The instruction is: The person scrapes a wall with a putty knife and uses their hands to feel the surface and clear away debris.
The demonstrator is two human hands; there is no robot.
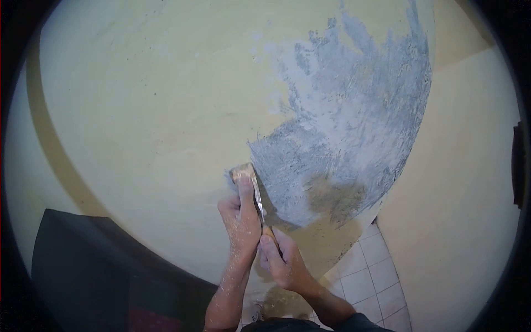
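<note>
A scraper [258, 200] with a metal blade and an orange-brown handle is held against the wall [160, 122]. Its handle sits in my right hand [281, 260], fingers closed around it. My left hand [239, 216] is closed at the blade, with the thumb pressed near its upper end; its other fingers are partly hidden. Dust and flakes speckle my left hand and forearm. Just right of the blade, a rough grey stripped patch [354, 127] spreads up the cream paint.
Another cream wall [459, 166] meets this one at the right. White floor tiles [359, 285] show below, with debris near my feet. A dark flat-sided object [77, 260] stands at lower left. A dark fixture [518, 166] is at the right edge.
</note>
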